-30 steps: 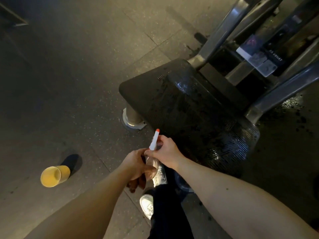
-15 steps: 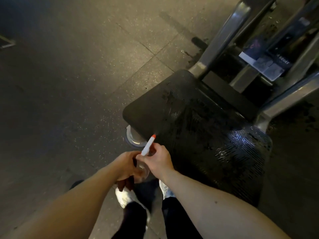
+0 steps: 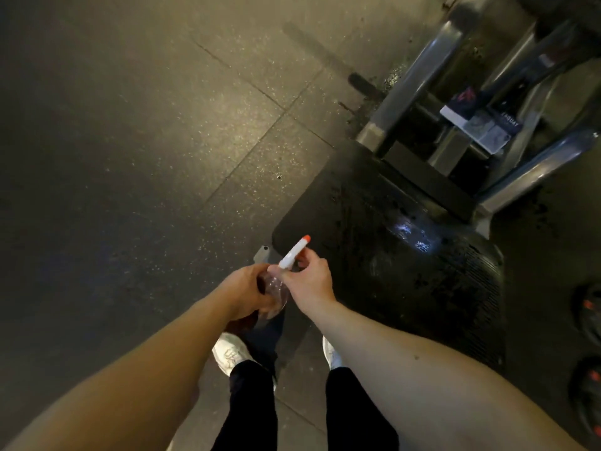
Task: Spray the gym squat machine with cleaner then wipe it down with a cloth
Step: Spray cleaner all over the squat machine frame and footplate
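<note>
Speckled floor [image 3: 156, 164] carries squat machine [image 3: 406, 265] and white shoes [image 3: 229, 351].

Spray bottle [image 3: 274, 289]: clear body, white nozzle, orange tip. The nozzle tilts up and right, its tip over the footplate's near left corner. My left hand [image 3: 244, 294] wraps the body and my right hand [image 3: 310, 281] grips at the nozzle base.
Squat machine footplate [image 3: 406, 262]: black, ribbed, spotted wet, with a glare patch mid-plate. Grey frame rails [image 3: 413, 79] rise from its far edge.

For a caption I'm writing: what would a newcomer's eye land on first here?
The spray bottle with its white, orange-tipped nozzle, at centre, gripped by the left hand and right hand. Next, the wet black footplate of the squat machine, at right.
</note>
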{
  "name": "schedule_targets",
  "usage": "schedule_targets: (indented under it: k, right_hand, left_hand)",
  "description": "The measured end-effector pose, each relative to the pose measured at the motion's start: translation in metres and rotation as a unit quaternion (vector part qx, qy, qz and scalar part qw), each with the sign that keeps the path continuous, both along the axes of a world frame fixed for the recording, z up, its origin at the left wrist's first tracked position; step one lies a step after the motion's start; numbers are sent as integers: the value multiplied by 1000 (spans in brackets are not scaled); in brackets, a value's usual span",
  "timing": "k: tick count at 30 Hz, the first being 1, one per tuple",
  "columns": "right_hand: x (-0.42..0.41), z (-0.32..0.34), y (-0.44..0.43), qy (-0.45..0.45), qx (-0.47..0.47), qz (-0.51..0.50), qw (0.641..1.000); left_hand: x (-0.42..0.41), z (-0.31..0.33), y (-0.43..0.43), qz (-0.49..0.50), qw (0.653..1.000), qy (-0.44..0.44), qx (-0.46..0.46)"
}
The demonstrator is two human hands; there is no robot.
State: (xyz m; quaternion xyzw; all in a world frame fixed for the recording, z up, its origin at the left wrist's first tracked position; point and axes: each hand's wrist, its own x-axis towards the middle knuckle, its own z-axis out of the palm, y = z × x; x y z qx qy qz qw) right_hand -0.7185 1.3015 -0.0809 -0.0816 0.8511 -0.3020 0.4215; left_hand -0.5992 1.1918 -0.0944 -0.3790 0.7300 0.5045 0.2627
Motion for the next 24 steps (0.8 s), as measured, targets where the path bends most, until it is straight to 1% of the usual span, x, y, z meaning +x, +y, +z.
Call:
schedule_targets:
  k: [2, 5, 8, 11, 19, 24]
  right_hand:
    - [8, 5, -20, 2, -8, -41, 999]
    - [16, 8, -47, 12, -16, -83, 996]
    - [20, 11, -71, -5, -14, -127, 992]
    - [15, 12, -94, -21, -25, -161, 986]
    - [-11, -21, -162, -22, -41, -226, 973]
    - [-46, -36, -199, -45, -65, -293, 953]
  left_hand:
    - [8, 7, -21, 4, 1000, 2, -14]
    - [11, 15, -48, -23, 999, 12, -34]
    - [4, 20, -72, -55, 997, 23, -58]
    - [-7, 20, -99, -68, 996, 29, -58]
    - [-55, 2, -181, -125, 989, 44, -60]
    - [-101, -12, -226, -176, 982, 39, -54]
